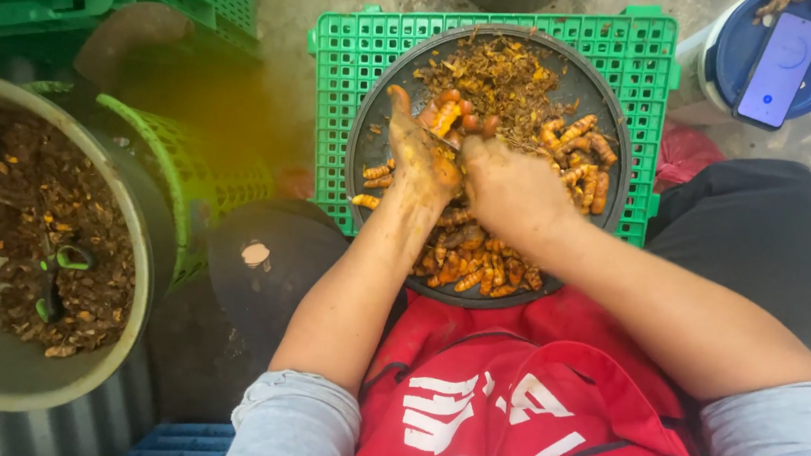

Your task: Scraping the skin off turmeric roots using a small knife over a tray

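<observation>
Gripping one orange root piece over centre of round dark tray: left hand clenched around it, right hand closed alongside, contents hidden. Light, stiff, knobbly, likely slick; best pinched mid-length. Peelings toward tray's far side.

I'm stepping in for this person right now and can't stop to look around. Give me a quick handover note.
Left hand: stained yellow, closed on a turmeric root over the round dark tray.
Right hand: beside it, working the same root; whether it holds a tool is hidden.
Done: peel scraps heaped at the tray's far side.
Left: orange roots piled near and right on the tray.
The tray sits on a green crate.
</observation>
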